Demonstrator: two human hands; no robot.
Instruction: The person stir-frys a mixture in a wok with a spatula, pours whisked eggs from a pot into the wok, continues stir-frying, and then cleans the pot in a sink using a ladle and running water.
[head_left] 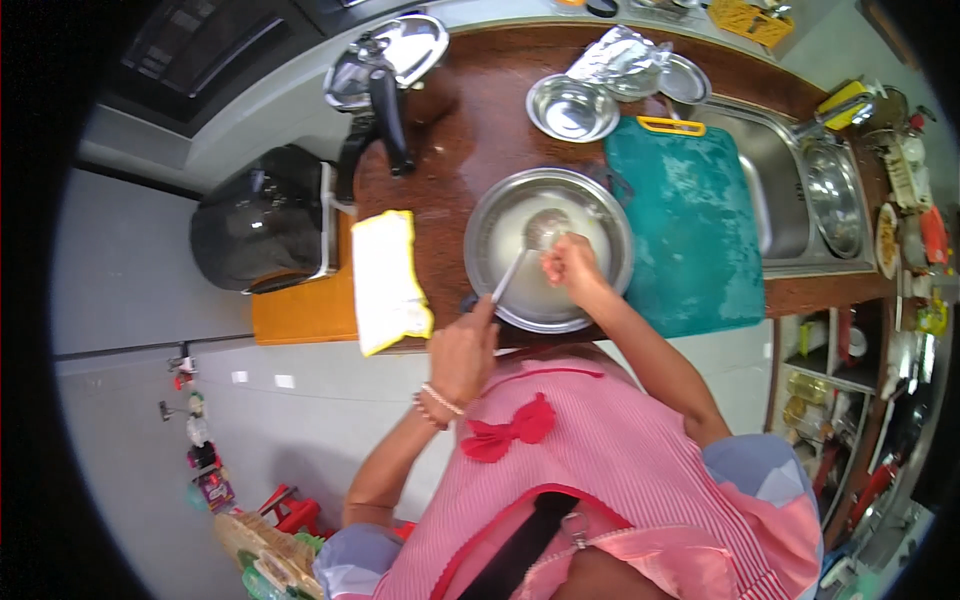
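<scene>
A wide steel bowl holding cloudy whitish liquid stands at the counter's front edge. My left hand is wrapped round the handle of a ladle. The ladle slants over the bowl's near rim, and its round head lies at the liquid near the bowl's middle. Above the liquid, right beside the ladle's head, is my right hand. Its fingers are curled together; whatever they may hold is hidden.
A white cloth with yellow edging lies left of the bowl, a green cutting board right. Behind are a small steel bowl, crumpled foil and a pressure cooker lid. A sink is far right, a black appliance left.
</scene>
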